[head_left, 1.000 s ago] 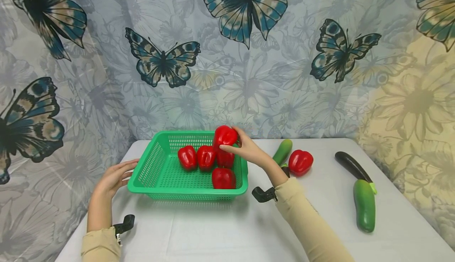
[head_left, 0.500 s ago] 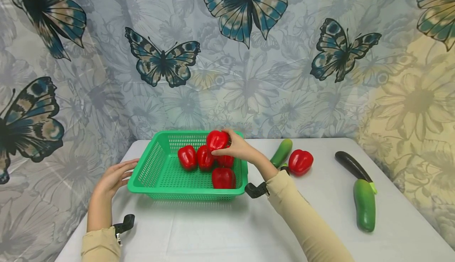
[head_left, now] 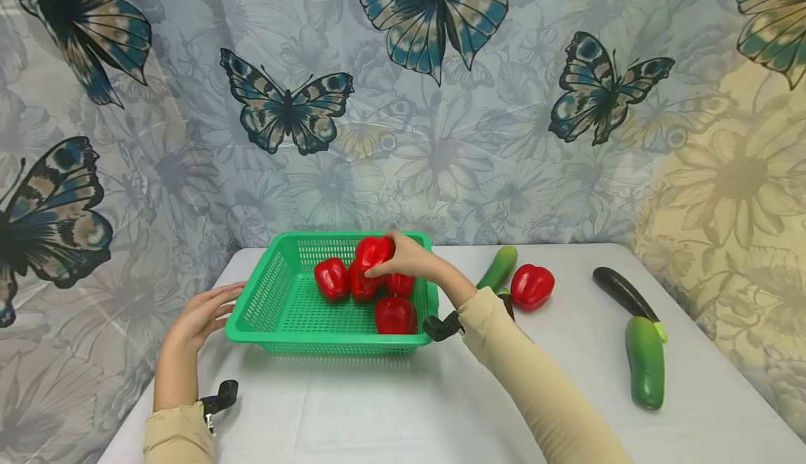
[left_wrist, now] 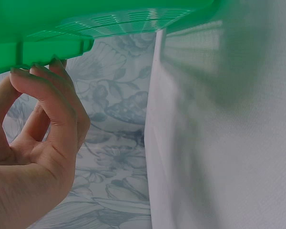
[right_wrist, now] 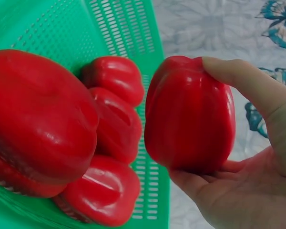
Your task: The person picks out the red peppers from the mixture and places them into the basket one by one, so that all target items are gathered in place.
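Observation:
Thumb and fingers of my right hand (head_left: 412, 257) hold a glossy red bell pepper (head_left: 373, 249) above the right half of the green plastic basket (head_left: 340, 339). Close up in the right wrist view, that bell pepper (right_wrist: 188, 119) sits between thumb and fingers, over the basket's edge. Several other red bell peppers (head_left: 331, 279) lie inside the basket; the held one overlaps some of them. At the basket's left side is my left hand (head_left: 198, 313), its fingers loosely bent. Its fingertips touch the green rim (left_wrist: 76, 47) from outside in the left wrist view.
Right of the basket lie a green cucumber (head_left: 500, 268), another red bell pepper (head_left: 532, 287) and a dark eggplant partly hidden by the right arm. Farther right are a long eggplant (head_left: 623, 292) and a green zucchini (head_left: 646, 364) on the white table (head_left: 352, 408). Butterfly-print cloth hangs behind.
My right hand has carried the bell pepper leftward and slightly down over the basket, from its right side towards the middle. The left hand has stayed at the rim.

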`<move>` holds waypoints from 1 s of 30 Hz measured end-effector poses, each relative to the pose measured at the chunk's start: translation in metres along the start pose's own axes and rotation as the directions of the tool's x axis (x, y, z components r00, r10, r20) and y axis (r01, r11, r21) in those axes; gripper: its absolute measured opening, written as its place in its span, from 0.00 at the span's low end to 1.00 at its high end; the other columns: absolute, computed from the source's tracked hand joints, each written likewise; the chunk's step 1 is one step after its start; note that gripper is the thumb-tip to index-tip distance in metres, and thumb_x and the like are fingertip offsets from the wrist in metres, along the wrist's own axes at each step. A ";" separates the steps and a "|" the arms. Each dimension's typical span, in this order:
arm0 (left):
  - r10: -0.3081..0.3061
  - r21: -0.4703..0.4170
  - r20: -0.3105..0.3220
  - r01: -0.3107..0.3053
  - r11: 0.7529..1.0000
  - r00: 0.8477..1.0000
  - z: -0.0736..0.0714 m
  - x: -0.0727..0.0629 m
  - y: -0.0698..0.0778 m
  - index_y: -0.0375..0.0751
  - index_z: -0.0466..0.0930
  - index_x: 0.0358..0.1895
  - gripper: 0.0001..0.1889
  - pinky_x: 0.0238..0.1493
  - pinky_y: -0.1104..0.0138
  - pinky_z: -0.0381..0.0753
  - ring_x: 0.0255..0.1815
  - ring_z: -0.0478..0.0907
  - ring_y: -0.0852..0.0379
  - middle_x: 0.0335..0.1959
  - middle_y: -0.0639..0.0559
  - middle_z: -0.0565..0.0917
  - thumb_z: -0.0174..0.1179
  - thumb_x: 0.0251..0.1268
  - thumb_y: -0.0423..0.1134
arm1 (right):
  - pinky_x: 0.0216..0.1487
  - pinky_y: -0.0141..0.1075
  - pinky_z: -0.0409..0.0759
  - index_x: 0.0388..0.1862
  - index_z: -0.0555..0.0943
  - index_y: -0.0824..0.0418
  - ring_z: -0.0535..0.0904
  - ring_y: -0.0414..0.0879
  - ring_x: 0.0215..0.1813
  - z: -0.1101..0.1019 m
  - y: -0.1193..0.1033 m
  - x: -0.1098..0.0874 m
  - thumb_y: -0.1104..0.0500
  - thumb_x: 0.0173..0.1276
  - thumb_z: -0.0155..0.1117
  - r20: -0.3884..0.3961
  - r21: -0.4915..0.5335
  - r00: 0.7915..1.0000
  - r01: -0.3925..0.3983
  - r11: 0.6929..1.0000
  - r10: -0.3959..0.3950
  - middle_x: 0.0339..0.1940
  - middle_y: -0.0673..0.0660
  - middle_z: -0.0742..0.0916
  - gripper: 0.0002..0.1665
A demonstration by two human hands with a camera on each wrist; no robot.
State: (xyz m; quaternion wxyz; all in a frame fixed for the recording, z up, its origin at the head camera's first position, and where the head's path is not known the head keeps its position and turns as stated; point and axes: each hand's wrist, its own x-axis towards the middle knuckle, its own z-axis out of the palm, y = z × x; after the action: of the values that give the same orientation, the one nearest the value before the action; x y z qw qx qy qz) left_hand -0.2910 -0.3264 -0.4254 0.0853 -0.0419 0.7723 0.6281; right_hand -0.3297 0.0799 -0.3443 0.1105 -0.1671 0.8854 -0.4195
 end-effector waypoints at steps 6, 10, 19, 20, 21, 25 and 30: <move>-0.012 -0.011 -0.002 0.012 1.000 1.000 0.000 0.000 0.001 0.61 0.81 0.56 0.14 0.46 0.71 0.80 0.44 0.79 0.72 0.43 0.78 0.80 0.57 0.71 0.50 | 0.58 0.44 0.80 0.72 0.62 0.63 0.77 0.49 0.59 0.001 -0.002 0.003 0.42 0.54 0.75 0.046 -0.042 0.999 -0.016 0.999 0.018 0.59 0.56 0.80 0.54; -0.014 -0.008 0.001 0.014 1.000 1.000 0.000 0.000 0.001 0.59 0.80 0.58 0.15 0.46 0.72 0.80 0.44 0.79 0.72 0.43 0.78 0.79 0.58 0.71 0.50 | 0.57 0.44 0.80 0.72 0.63 0.63 0.76 0.49 0.60 0.005 -0.002 0.007 0.40 0.56 0.73 0.082 -0.054 0.997 -0.012 0.998 0.017 0.60 0.56 0.79 0.52; 0.001 -0.007 0.002 -0.001 1.000 1.000 0.000 0.001 0.001 0.61 0.81 0.56 0.13 0.45 0.71 0.80 0.43 0.80 0.72 0.42 0.79 0.80 0.55 0.73 0.47 | 0.59 0.48 0.79 0.70 0.63 0.61 0.74 0.50 0.61 0.013 -0.004 0.009 0.39 0.57 0.71 0.137 -0.018 0.990 -0.031 0.999 0.033 0.61 0.55 0.78 0.50; 0.002 -0.008 0.002 -0.002 1.000 1.000 0.000 0.001 0.001 0.62 0.81 0.55 0.12 0.45 0.71 0.80 0.43 0.80 0.72 0.41 0.79 0.80 0.55 0.74 0.47 | 0.60 0.49 0.79 0.70 0.63 0.61 0.74 0.50 0.61 0.014 -0.004 0.009 0.41 0.56 0.71 0.144 -0.010 0.989 -0.036 0.999 0.037 0.61 0.56 0.78 0.50; 0.001 -0.007 0.002 -0.001 1.000 1.000 0.000 0.001 0.001 0.62 0.81 0.55 0.12 0.45 0.71 0.80 0.43 0.80 0.72 0.41 0.79 0.80 0.55 0.74 0.47 | 0.60 0.49 0.78 0.70 0.62 0.61 0.74 0.50 0.61 0.015 -0.005 0.009 0.42 0.56 0.72 0.153 -0.003 0.987 -0.039 0.999 0.039 0.61 0.56 0.78 0.50; -0.003 -0.004 0.003 0.003 1.000 1.000 0.000 0.001 0.001 0.63 0.81 0.55 0.12 0.45 0.71 0.80 0.43 0.79 0.72 0.41 0.79 0.79 0.55 0.74 0.47 | 0.61 0.50 0.78 0.70 0.62 0.63 0.76 0.50 0.58 0.018 -0.006 0.009 0.47 0.54 0.74 0.181 0.009 0.983 -0.040 0.999 0.037 0.58 0.57 0.79 0.49; -0.012 -0.003 0.008 0.012 1.000 1.000 0.000 0.000 0.001 0.60 0.80 0.58 0.14 0.46 0.72 0.80 0.44 0.79 0.72 0.43 0.79 0.79 0.57 0.72 0.49 | 0.58 0.48 0.80 0.68 0.64 0.63 0.77 0.49 0.55 0.021 -0.006 0.009 0.51 0.54 0.75 0.208 0.010 0.977 -0.045 0.999 0.042 0.56 0.58 0.80 0.46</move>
State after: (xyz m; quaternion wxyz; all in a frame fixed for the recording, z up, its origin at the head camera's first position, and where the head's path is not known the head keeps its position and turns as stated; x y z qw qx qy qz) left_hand -0.2916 -0.3258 -0.4242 0.0920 -0.0439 0.7708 0.6289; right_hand -0.3296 0.0581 -0.3537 0.2127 -0.1897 0.8692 -0.4040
